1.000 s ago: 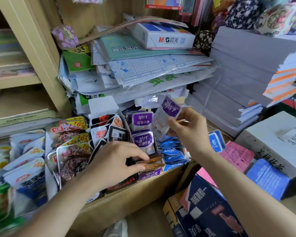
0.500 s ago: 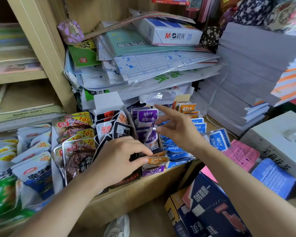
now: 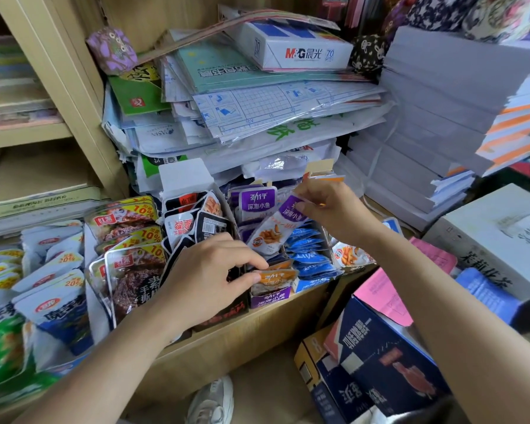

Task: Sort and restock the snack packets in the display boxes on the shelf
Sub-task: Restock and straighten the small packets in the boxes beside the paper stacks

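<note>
— What has moved?
— The right hand [image 3: 328, 209], spread open half a second ago, now pinches the top edge of a purple-and-white foil snack packet [image 3: 276, 231], which is tilted over the purple cardboard display box [image 3: 270, 298].
— And the other?
— The left hand [image 3: 208, 276] pinches an orange foil packet [image 3: 274, 276] at that box's front edge, by the wooden shelf [image 3: 227, 338] lip.
— Any room?
— Little. Blue packets [image 3: 309, 258] crowd the right side, black packets [image 3: 210, 226] the left.

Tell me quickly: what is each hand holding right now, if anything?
Left hand: pinches an orange packet between thumb and forefinger.
Right hand: pinches a purple packet by its top.
</note>
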{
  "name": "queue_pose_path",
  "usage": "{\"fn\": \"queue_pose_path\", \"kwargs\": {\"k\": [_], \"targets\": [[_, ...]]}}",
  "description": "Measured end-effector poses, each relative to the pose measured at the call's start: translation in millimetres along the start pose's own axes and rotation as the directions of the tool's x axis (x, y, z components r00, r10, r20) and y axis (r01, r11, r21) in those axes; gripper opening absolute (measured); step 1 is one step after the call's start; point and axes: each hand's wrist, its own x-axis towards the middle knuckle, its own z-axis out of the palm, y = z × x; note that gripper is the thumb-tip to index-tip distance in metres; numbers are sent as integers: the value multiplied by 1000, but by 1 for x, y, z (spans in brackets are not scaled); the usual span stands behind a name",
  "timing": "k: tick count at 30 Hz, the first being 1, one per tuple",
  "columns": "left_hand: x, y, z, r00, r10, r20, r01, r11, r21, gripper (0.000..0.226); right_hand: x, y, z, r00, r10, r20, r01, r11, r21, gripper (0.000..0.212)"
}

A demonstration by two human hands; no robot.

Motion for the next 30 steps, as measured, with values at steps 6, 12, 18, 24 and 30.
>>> {"fn": "queue_pose_path", "kwargs": {"k": [6,12,18,24,30], "targets": [[3,5,0,998,-43,-43,45,998,35,17,-1,-3,11,992,-124,36,127,984,-124,31],[9,3,1,990,-111,-90,121,987,108,13,-5,-10,17,998,25,53,-45,907,420,46],[13,1,4,991,-108,-77,121,974,190,26,-23,0,9,993,116,0,-110,946,304,14],[16,1,2,993,-107,-39,112,984,142,9,-38,0,16,973,19,231,-35,997,65,25],[8,0,-4,983,-110,148,112,994,-1,12,-54,5,13,952,15,305,-37,997,65,37]]}}
